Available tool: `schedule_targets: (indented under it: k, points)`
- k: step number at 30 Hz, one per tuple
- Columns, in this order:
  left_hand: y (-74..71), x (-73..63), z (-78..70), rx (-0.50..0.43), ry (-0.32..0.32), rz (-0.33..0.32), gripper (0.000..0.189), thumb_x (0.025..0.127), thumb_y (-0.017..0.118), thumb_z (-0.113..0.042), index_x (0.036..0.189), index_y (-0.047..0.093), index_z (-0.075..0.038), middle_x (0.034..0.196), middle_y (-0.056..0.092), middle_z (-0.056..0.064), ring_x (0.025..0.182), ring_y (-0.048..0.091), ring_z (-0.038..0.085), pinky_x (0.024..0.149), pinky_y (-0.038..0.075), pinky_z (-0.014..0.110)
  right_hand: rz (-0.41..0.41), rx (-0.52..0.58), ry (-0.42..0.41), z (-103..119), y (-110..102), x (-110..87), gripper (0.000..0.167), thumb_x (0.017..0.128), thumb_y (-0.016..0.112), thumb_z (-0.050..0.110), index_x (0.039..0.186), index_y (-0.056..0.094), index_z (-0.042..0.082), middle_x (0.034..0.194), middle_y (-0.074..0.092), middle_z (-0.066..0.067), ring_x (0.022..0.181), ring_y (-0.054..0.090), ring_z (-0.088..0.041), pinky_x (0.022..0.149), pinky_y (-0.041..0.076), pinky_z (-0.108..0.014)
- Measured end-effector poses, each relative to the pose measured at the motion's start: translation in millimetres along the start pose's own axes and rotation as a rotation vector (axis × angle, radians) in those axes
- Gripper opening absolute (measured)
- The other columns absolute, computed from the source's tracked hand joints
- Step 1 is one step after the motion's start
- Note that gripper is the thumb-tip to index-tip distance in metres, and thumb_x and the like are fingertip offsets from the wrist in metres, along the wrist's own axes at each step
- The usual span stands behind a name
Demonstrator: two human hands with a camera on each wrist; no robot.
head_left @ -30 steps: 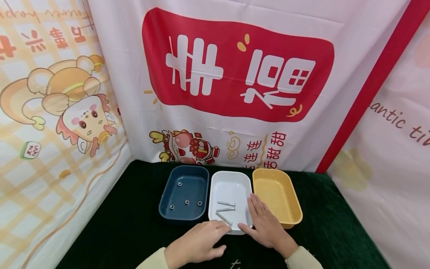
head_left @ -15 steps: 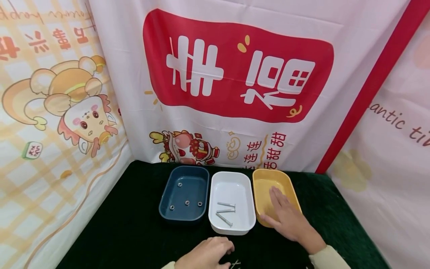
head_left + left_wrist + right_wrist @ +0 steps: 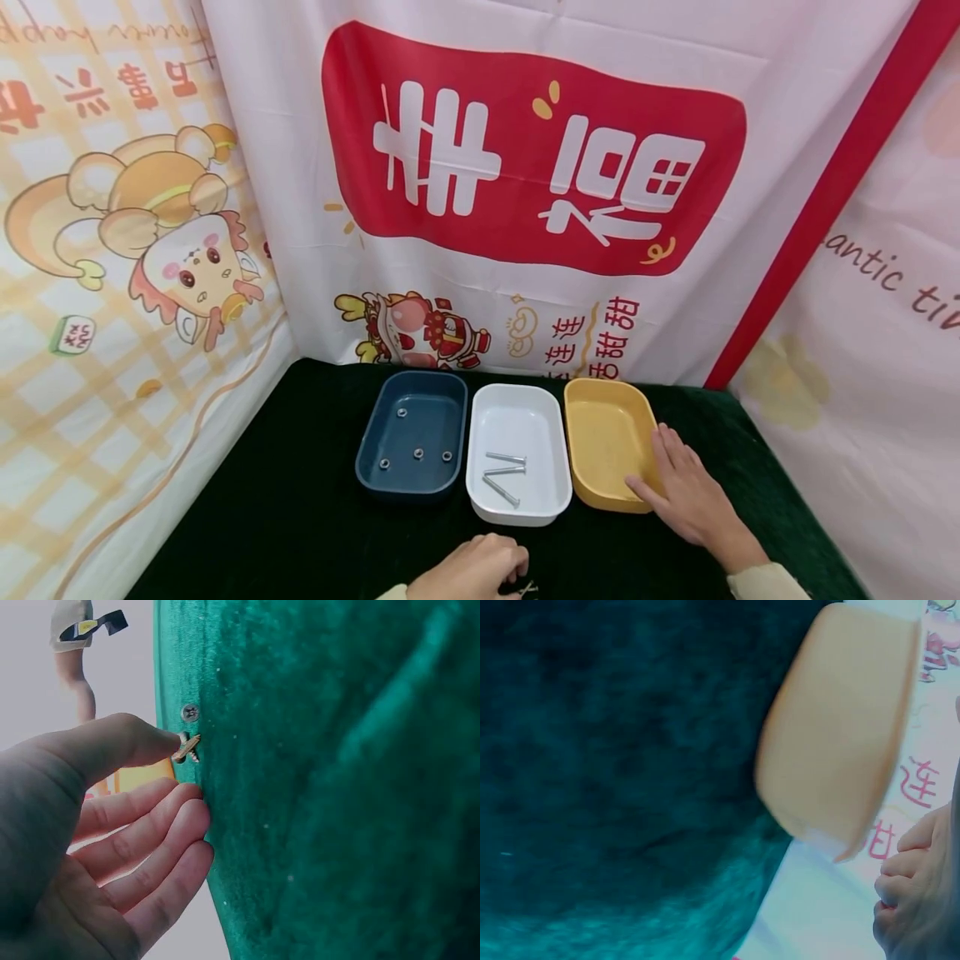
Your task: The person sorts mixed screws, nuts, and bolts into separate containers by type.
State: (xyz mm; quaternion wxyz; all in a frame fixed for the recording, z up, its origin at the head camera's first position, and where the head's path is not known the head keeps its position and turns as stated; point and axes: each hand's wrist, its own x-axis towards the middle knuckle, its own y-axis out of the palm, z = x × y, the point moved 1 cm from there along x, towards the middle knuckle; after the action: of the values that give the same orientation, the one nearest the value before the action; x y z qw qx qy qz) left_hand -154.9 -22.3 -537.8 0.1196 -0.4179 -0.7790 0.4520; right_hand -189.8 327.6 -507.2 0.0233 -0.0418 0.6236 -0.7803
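Note:
My left hand (image 3: 476, 568) is low over the green cloth in front of the white tray (image 3: 551, 504). Its fingers are loosely bent, with a gap between thumb and fingertips in the left wrist view. Beside that thumb lie small crossed screws (image 3: 189, 748) and a round screw head (image 3: 190, 712). My right hand (image 3: 693, 496) is at the right side of the yellow tray (image 3: 609, 429), fingers straight along its rim; whether they touch it is hard to tell. Three long bolts (image 3: 505, 470) lie in the white tray. The blue tray (image 3: 411, 387) holds several nuts (image 3: 418, 454).
The three trays stand side by side on a dark green cloth (image 3: 285, 517). A printed white curtain (image 3: 480, 283) hangs right behind them, with more printed cloth along the left (image 3: 172, 400) and right sides.
My right hand has moved rightward from the white tray's edge, across the yellow tray to its far right side. My left hand has drawn back from the white tray towards the small screws.

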Motion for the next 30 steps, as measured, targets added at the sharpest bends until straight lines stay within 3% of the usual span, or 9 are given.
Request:
schedule_targets:
  k: [13, 18, 22, 30]
  points:
    - [4.5, 6.0, -0.2, -0.003, -0.035, 0.03, 0.005, 0.098, 0.077, -0.024, 0.098, 0.077, -0.019, 0.083, 0.065, -0.014, 0.071, 0.057, -0.005, 0.065, 0.053, 0.016, 0.003, 0.005, 0.027, -22, 31, -3.1, 0.107, 0.101, 0.044, 0.075, 0.168, 0.008, 0.0, 0.177, 0.009, -0.024, 0.16, 0.016, -0.05, 0.129, 0.018, -0.069]
    - [6.4, 7.7, -3.1, 0.025, -0.035, 0.039, 0.005, 0.095, 0.079, -0.018, 0.093, 0.075, -0.021, 0.078, 0.062, -0.014, 0.067, 0.056, -0.003, 0.063, 0.052, 0.016, -0.006, 0.018, 0.032, -23, 33, -3.8, 0.106, 0.101, 0.044, 0.074, 0.169, 0.006, 0.002, 0.177, 0.008, -0.023, 0.161, 0.016, -0.05, 0.129, 0.018, -0.069]
    - [9.4, 7.0, -4.7, -0.006, -0.041, 0.035, 0.008, 0.094, 0.079, -0.015, 0.09, 0.074, -0.021, 0.073, 0.062, -0.015, 0.063, 0.057, -0.002, 0.061, 0.052, 0.015, 0.005, 0.025, 0.042, -22, 33, -3.6, 0.107, 0.101, 0.044, 0.074, 0.169, 0.003, 0.003, 0.178, 0.007, -0.023, 0.161, 0.015, -0.05, 0.128, 0.018, -0.069]
    - [10.4, 6.7, -8.4, -0.01, -0.103, 0.007, 0.015, 0.094, 0.076, -0.014, 0.081, 0.072, -0.021, 0.067, 0.06, -0.014, 0.058, 0.057, 0.0, 0.056, 0.05, 0.018, 0.01, 0.023, 0.044, -23, 33, -2.8, 0.108, 0.101, 0.043, 0.075, 0.169, 0.004, 0.002, 0.178, 0.006, -0.023, 0.161, 0.015, -0.05, 0.129, 0.018, -0.069]
